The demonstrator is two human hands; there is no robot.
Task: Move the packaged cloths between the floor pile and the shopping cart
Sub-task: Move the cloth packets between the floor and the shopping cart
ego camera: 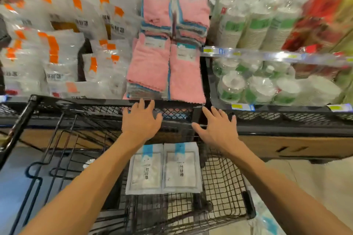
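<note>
- Both hands stretched out over the shopping cart [219, 183], left hand [140, 120] and right hand [217, 128] alike with fingers spread and straight, nothing held in either grip.
- Palms faced down and forward, probably poised for the pink cloth packs [166, 70] just beyond the fingertips; blur made the aim hard to confirm.
- Two flat white cloth packets [164, 170] lay side by side on the cart's wire floor, edges touching, labels up, below and between the forearms.
- Pink packs stood stacked in two leaning columns on the shelf [267, 131], pressed against each other, close behind the black mesh rail [95, 108].
- No floor pile clearly in view; only pale tiles [315, 173] to the right.
- Left of the pink packs: clear bags with orange labels [53, 47]. Right: sleeves of paper cups [254, 28] above, bowls [257, 86] below.
- Mesh rail and the cart's front rim sat between hands and packs, so a reach likely needed to go up and over.
</note>
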